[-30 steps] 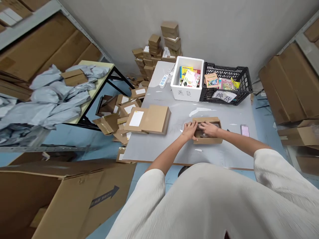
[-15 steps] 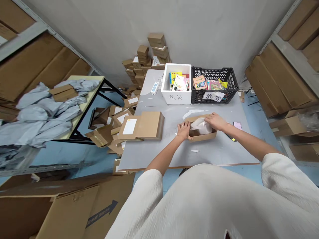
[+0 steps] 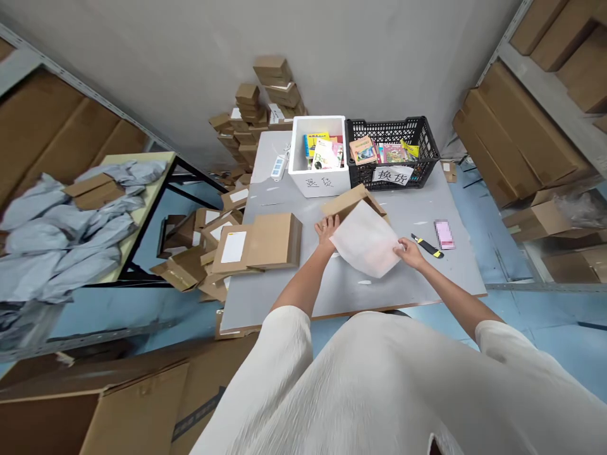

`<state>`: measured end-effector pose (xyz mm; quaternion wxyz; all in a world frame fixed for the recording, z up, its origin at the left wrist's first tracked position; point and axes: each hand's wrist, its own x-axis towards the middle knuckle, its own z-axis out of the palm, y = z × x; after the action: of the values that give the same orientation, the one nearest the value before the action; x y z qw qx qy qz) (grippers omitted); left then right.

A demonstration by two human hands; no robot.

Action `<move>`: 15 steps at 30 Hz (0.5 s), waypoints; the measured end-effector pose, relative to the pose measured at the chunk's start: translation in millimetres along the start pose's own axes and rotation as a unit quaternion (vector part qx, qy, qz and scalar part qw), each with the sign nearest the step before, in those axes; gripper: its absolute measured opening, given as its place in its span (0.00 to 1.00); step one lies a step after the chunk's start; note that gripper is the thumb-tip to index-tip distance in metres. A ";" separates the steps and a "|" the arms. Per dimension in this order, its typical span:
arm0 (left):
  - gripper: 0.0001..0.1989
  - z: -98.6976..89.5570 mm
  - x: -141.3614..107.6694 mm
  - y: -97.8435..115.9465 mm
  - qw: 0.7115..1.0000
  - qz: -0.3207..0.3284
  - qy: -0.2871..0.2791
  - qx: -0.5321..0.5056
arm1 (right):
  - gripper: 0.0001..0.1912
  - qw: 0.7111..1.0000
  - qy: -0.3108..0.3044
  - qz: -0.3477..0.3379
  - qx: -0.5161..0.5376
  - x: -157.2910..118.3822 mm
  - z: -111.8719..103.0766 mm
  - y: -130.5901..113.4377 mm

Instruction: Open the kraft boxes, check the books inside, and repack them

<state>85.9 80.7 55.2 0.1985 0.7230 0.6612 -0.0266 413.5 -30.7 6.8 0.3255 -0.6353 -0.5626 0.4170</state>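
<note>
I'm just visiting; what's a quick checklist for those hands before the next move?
1. Right hand gripping the white wrapper: ok, pinched at its edge.
2. Left hand touching the carton: cannot tell, contact partly hidden.
3. Carton emptied: cannot tell, its inside is hidden.
4. Utility knife apart from the wrapper: ok.
5. Knife blade retracted: cannot tell, too small.
6. Phone apart from the wrapper: ok.

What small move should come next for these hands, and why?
Probably draw the white wrap fully clear of the cardboard box: the right hand pinches the wrap's right corner, the wrap hides part of the box from view, and the left hand is at the box's left end.
</note>
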 end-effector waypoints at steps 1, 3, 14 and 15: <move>0.45 0.9 0.0 0.4 1.000 0.004 0.001 0.011 | 0.15 0.999 -0.004 0.033 -0.005 -6.6 9.7 17.8; 0.49 2.8 -1.0 2.2 1.000 0.011 -0.003 0.026 | 0.11 0.995 -0.003 0.098 -0.037 -16.8 23.4 48.6; 0.50 -1.0 -45.6 5.3 0.999 0.012 0.050 -0.015 | 0.30 0.942 -0.006 0.103 -0.320 7.2 18.1 81.9; 0.52 1.1 -51.5 5.2 0.998 0.001 0.058 -0.027 | 0.32 0.948 -0.004 0.085 -0.307 19.8 14.0 75.7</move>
<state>84.7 31.4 71.0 0.1793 0.7181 0.6716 0.0327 434.9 -23.7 -69.5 0.0754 -0.7484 -0.6087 0.2524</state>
